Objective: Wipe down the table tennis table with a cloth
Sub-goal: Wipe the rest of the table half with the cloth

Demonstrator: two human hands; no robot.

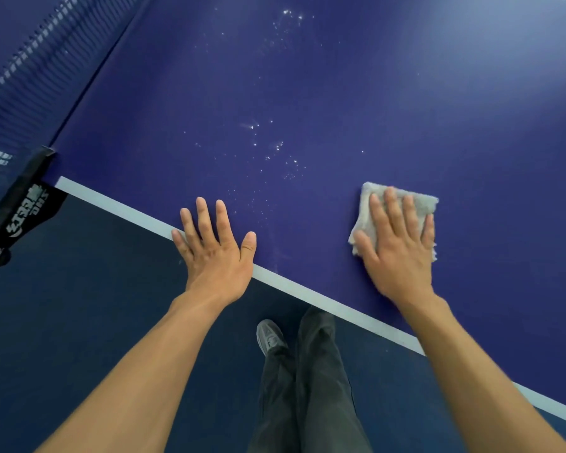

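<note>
- Here, my right hand (397, 246) lies flat on the cloth (420, 204), fingers straight and slightly apart, palm pressing it onto the table tennis table (340, 93).
- The cloth is a pale grey folded square. Its far corners show beyond my fingertips and its frayed edge shows beside my little finger, while the rest is hidden under my palm.
- My left hand (214, 250) rests on the table's near edge and holds nothing. Its fingers are spread and the thumb points toward my right hand.
- The left fingers lie across the white edge line (118, 204), and the heel of that hand hangs off the table.
- My hands are well apart, with bare blue surface between them.
- Small white specks (275, 148) are scattered on the blue beyond my left fingertips and to the left of the cloth, with more farther ahead. I cannot tell whether they are droplets or dust.
- The net (30, 60) runs away from me, far to the left of my left hand. Its black clamp (20, 210), printed with white lettering, grips the table edge there.
- Between my forearms, off the table, are my dark trousers (314, 371) and one grey shoe (270, 336) on the dark blue floor (79, 305).
</note>
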